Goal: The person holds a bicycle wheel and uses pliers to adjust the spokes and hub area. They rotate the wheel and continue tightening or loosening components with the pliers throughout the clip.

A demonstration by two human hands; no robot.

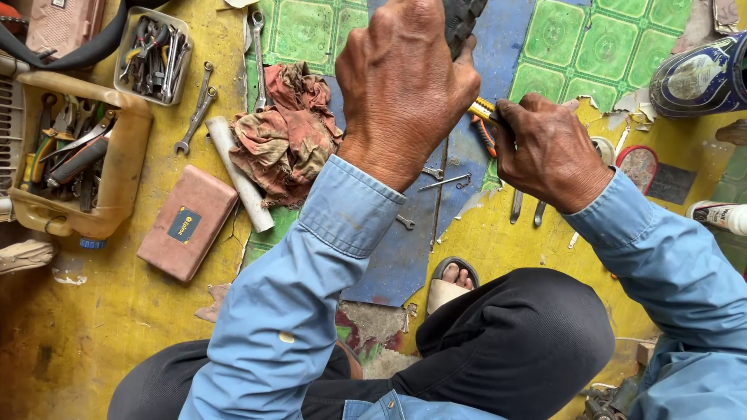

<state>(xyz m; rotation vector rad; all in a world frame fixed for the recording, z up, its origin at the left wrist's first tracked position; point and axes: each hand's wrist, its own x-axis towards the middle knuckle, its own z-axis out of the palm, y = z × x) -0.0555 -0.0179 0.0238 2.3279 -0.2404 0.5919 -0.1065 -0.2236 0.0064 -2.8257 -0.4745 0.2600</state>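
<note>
My left hand (401, 85) is closed around a black treaded tyre (463, 19) at the top centre, most of it hidden behind the fingers. My right hand (548, 152) grips a yellow-and-orange utility knife (482, 117), whose tip points at the tyre just under my left hand's fingers. Both arms wear light blue sleeves. My knees in dark trousers fill the bottom of the view, and a sandalled foot (451, 284) shows between them.
On the yellow floor lie a dirty red rag (284, 132), a white tube (237, 175), a pink case (187, 222), spanners (196, 109), a clear box of tools (152, 54) and a tan cut-open container of tools (78, 163). Small metal tools (443, 183) lie under my hands.
</note>
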